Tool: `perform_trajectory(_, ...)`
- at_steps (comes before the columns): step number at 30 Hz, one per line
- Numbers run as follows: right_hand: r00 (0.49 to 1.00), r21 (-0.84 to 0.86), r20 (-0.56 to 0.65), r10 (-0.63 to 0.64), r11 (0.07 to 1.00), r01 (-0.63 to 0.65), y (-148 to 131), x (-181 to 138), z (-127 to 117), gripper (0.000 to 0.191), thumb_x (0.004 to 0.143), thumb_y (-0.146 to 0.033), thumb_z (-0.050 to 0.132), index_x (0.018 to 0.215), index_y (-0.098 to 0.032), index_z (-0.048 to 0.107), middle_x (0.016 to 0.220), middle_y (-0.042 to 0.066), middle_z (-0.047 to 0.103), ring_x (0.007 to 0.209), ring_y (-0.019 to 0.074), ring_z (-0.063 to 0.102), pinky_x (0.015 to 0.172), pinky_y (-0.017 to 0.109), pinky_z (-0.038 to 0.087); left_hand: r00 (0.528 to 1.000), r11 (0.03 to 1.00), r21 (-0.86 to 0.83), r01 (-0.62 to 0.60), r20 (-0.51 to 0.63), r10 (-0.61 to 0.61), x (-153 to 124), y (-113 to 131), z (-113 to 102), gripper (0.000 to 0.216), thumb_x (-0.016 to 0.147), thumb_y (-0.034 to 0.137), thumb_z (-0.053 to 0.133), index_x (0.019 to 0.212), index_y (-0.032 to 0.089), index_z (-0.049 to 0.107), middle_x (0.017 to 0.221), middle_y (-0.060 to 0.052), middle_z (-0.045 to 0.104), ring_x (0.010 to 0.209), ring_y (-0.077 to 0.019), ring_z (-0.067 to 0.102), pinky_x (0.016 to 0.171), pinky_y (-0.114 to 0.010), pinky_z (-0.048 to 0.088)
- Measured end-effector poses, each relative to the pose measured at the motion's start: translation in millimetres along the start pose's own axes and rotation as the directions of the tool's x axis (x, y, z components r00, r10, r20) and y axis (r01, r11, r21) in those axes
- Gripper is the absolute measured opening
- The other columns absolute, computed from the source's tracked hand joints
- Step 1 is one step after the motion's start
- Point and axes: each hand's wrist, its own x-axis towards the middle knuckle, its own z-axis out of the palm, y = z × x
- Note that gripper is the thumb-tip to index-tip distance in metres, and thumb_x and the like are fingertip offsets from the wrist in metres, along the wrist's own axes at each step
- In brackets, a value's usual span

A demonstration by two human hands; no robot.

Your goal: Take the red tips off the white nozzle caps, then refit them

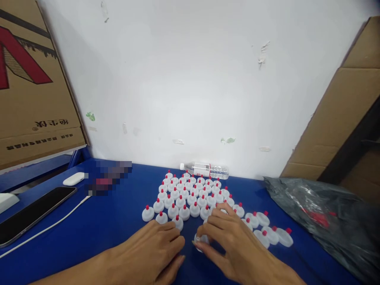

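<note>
- Blue table top [118, 225]: it bears everything listed. The landmark is the block of white plastic caps with red nozzle tips [190, 194], standing upright in close rows at its middle.
- Brown cardboard box with red print [32, 99]: far left of the cap block, up against the white wall.
- Plain brown cardboard box [341, 114]: far right of the cap block, leaning.
- Crumpled black plastic bag [326, 213]: right of the cap block and apart from it. Something red shows through the film.
- Your left hand [151, 251]: just in front of the cap block, palm down and flat, fingers pressed together. It holds nothing, and its fingertips are at the front row.
- Your right hand [237, 245]: in front of the cap block's right corner, fingers curled, pinching a single white cap [201, 240] between thumb and fingertips, low over the table.
- Black smartphone [32, 213]: well left of the cap block, dark screen up, with a white cable [53, 226] alongside it.
- Clear plastic water bottle [204, 170]: on its side just behind the cap block.
- Loose row of like caps [267, 231]: trailing off from the cap block's front right corner.
- White oval case [73, 179]: left of the cap block, behind the smartphone.
</note>
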Motion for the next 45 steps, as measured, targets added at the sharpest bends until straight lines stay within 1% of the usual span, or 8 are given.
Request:
perform_trajectory(8,0.996,-0.187,-0.055,0.073,0.979,-0.082,16,2,-22,0.008,0.100,-0.030,0.063,0.101,-0.024,0.069,0.080,-0.003,0.071,0.074,0.0150,0.065,0.089,0.038,0.040,0.999,1.000,0.002,0.014,0.049,-0.014,1,5,-3,0.010,0.096,0.013,0.053,0.099,0.022,0.055,0.096,-0.001,0.065,0.083,-0.0197,0.064,0.068,-0.032,0.042)
perform_trajectory(12,0.994,-0.279,0.045,0.096,0.957,-0.080,24,0,-22,0.012,0.100,-0.028,0.063,0.092,-0.023,0.070,0.077,-0.002,0.070,0.072,0.0161,0.065,0.088,0.039,0.039,0.999,1.000,0.015,-0.009,0.045,0.008,1,3,-1,0.017,0.095,0.008,0.053,0.102,0.023,0.056,0.099,-0.001,0.065,0.081,-0.0181,0.065,0.065,-0.031,0.041)
perform_trajectory(21,0.962,-0.253,0.179,0.205,0.955,-0.157,24,-6,-11,0.013,0.099,-0.033,0.064,0.093,-0.023,0.070,0.083,0.000,0.073,0.081,0.0215,0.068,0.101,0.049,0.035,0.999,0.999,-0.037,0.012,0.046,-0.011,0,-3,4,0.016,0.095,0.008,0.055,0.096,0.024,0.058,0.108,-0.001,0.065,0.083,-0.0175,0.067,0.065,-0.031,0.041)
perform_trajectory(24,0.961,-0.246,0.180,0.212,0.955,-0.164,23,-7,-10,0.013,0.097,-0.036,0.068,0.098,-0.024,0.071,0.086,0.000,0.073,0.084,0.0228,0.068,0.101,0.050,0.035,0.999,0.999,-0.038,0.019,0.047,-0.017,0,-4,6,0.023,0.091,0.003,0.053,0.097,0.024,0.060,0.107,-0.001,0.065,0.081,-0.0176,0.066,0.063,-0.031,0.040)
perform_trajectory(30,0.976,-0.237,0.138,0.171,0.962,-0.135,21,-6,-11,0.015,0.089,-0.035,0.077,0.093,-0.023,0.070,0.081,-0.001,0.071,0.079,0.0229,0.068,0.096,0.048,0.041,0.999,0.998,-0.065,0.014,-0.029,-0.016,-1,-6,11,0.019,0.099,0.011,0.053,0.106,0.026,0.062,0.109,0.000,0.066,0.081,-0.0177,0.067,0.065,-0.030,0.044)
perform_trajectory(37,0.995,-0.252,0.011,0.100,0.963,-0.094,27,-5,-18,0.027,0.104,-0.034,0.055,0.130,-0.024,0.054,0.120,0.006,0.071,0.101,0.0255,0.069,0.096,0.047,0.047,0.998,0.995,-0.092,0.028,-0.051,-0.033,-2,-6,13,0.019,0.103,0.018,0.055,0.118,0.028,0.060,0.111,0.000,0.067,0.087,-0.0164,0.068,0.071,-0.028,0.049)
perform_trajectory(41,0.998,-0.221,-0.057,0.040,0.974,-0.051,23,-4,-18,0.029,0.105,-0.030,0.050,0.134,-0.023,0.050,0.120,0.008,0.070,0.103,0.0232,0.068,0.089,0.039,0.053,0.982,0.993,-0.117,0.029,-0.179,-0.050,-4,-4,12,0.023,0.101,0.017,0.052,0.119,0.029,0.057,0.110,0.000,0.067,0.088,-0.0171,0.069,0.073,-0.029,0.049)
perform_trajectory(45,0.990,-0.257,-0.100,-0.095,0.964,0.067,8,1,-20,0.024,0.105,-0.030,0.047,0.125,-0.021,0.057,0.107,0.008,0.069,0.091,0.0212,0.068,0.077,0.034,0.054,0.920,0.990,-0.137,0.014,-0.387,-0.067,-6,-5,14,0.020,0.101,0.018,0.043,0.116,0.027,0.053,0.103,0.000,0.069,0.081,-0.0169,0.069,0.071,-0.030,0.048)
